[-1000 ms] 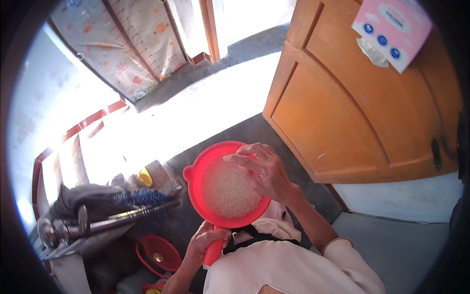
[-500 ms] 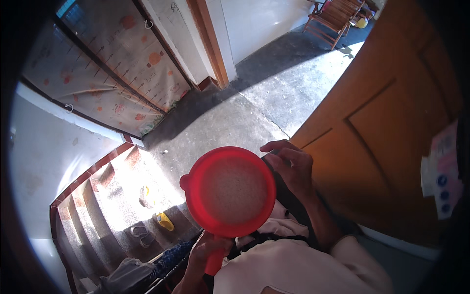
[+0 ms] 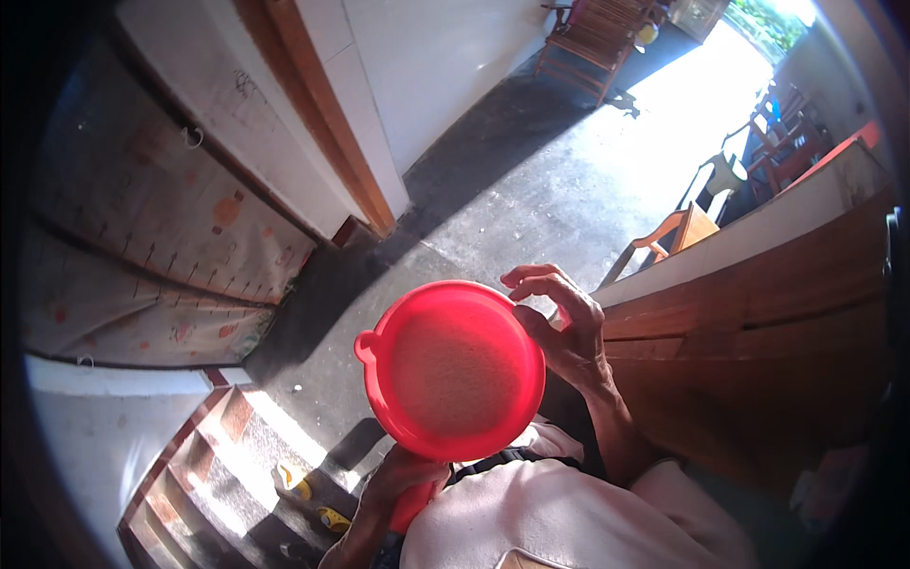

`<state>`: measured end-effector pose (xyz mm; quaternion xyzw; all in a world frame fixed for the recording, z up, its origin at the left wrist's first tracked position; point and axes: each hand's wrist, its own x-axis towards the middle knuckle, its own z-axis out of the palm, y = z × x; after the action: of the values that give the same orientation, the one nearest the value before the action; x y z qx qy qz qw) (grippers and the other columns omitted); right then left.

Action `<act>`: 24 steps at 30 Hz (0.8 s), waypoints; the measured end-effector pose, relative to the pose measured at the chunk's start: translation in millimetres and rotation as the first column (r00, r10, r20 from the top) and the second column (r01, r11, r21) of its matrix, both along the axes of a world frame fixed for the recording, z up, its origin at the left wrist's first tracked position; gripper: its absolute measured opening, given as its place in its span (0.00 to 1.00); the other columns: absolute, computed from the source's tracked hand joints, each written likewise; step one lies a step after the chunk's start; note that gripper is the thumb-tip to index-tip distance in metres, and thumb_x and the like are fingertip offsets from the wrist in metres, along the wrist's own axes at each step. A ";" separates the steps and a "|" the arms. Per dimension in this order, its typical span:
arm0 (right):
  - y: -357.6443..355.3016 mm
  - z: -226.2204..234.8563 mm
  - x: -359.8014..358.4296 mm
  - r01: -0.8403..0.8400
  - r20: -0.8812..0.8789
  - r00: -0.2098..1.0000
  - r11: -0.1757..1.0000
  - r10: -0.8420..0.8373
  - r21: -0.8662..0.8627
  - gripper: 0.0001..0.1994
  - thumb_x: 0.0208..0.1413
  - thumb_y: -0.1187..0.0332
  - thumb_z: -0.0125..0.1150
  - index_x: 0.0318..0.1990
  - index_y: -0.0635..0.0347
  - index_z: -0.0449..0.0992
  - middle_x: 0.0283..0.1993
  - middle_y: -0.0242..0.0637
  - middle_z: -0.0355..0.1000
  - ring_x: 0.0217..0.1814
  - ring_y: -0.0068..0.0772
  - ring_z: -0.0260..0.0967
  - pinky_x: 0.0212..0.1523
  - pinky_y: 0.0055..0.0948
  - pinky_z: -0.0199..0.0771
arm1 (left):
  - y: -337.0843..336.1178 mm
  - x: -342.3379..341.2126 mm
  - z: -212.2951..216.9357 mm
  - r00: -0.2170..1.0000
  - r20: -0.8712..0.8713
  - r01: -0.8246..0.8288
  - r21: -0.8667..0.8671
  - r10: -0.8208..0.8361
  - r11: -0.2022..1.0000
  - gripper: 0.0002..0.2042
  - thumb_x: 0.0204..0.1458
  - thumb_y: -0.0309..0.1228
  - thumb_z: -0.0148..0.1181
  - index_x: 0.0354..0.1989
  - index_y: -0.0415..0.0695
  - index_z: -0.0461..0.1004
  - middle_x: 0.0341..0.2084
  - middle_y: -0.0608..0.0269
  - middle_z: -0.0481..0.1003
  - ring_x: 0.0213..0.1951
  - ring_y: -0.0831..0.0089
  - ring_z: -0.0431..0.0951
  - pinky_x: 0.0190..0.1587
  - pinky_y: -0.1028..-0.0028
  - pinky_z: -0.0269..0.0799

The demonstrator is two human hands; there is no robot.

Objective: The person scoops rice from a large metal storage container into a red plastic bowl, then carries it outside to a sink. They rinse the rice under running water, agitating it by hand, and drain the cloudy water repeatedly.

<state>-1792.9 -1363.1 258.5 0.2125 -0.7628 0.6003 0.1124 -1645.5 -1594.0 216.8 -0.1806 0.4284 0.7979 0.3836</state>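
Note:
A round red plastic dipper (image 3: 384,403) with a small pouring lip at its left is held level in front of my body. Its bowl holds a layer of fine, brownish, speckled contents (image 3: 455,370) whose kind I cannot make out. My left hand (image 3: 408,474) is wrapped round the dipper's red handle, just below the bowl. At the upper right of the rim is my right hand (image 3: 573,332), its fingers bent and apart from the thumb. The thumb tip lies close to the rim; whether it touches I cannot tell.
Steps (image 3: 204,469) with yellow slippers (image 3: 296,482) lie at lower left. A patterned curtain (image 3: 180,275) hangs at left. The brown wooden door (image 3: 749,370) stands close on my right. Beyond it are a wooden chair (image 3: 678,232) and, farther off, a slatted chair (image 3: 592,43) on the sunlit concrete floor (image 3: 531,180).
The view has turned right and forward, bringing more chairs and the bright doorway into sight. My right hand has come nearer the dipper's rim. My left hand keeps hold of the handle.

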 end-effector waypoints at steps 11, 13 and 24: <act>68.2 -19.7 -148.0 0.572 0.350 0.816 0.727 -0.459 -0.379 0.06 0.40 0.81 0.62 0.20 0.67 0.69 0.48 0.46 0.70 0.48 0.29 0.68 0.53 0.35 0.67 | -22.4 -293.0 0.7 0.677 -0.260 0.575 -0.397 -0.688 0.715 0.04 0.47 0.24 0.59 0.31 0.41 0.77 0.21 0.63 0.75 0.23 0.74 0.76 0.29 0.79 0.73; 90.1 -36.1 -180.3 0.700 0.517 0.704 0.597 -0.488 -0.391 0.06 0.42 0.80 0.61 0.20 0.65 0.70 0.38 0.42 0.73 0.40 0.26 0.71 0.47 0.30 0.70 | -1.8 -343.4 -0.5 0.592 -0.305 0.609 -0.436 -0.746 0.662 0.05 0.45 0.22 0.59 0.31 0.41 0.77 0.21 0.63 0.75 0.23 0.74 0.76 0.27 0.78 0.73; 209.3 -61.4 -368.3 0.744 0.801 0.574 0.514 -0.167 -0.426 0.24 0.54 0.48 0.56 0.47 0.61 0.70 0.45 0.39 0.71 0.45 0.29 0.70 0.48 0.31 0.70 | 160.4 -585.7 57.9 0.695 0.166 0.717 -0.215 -0.699 0.662 0.08 0.44 0.28 0.60 0.18 0.38 0.72 0.15 0.63 0.71 0.20 0.76 0.72 0.26 0.76 0.66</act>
<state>-2161.2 -1153.7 197.1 -0.3127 -0.4655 0.8248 0.0718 -2231.2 -1433.6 274.7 -0.0764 0.5534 0.5147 0.6504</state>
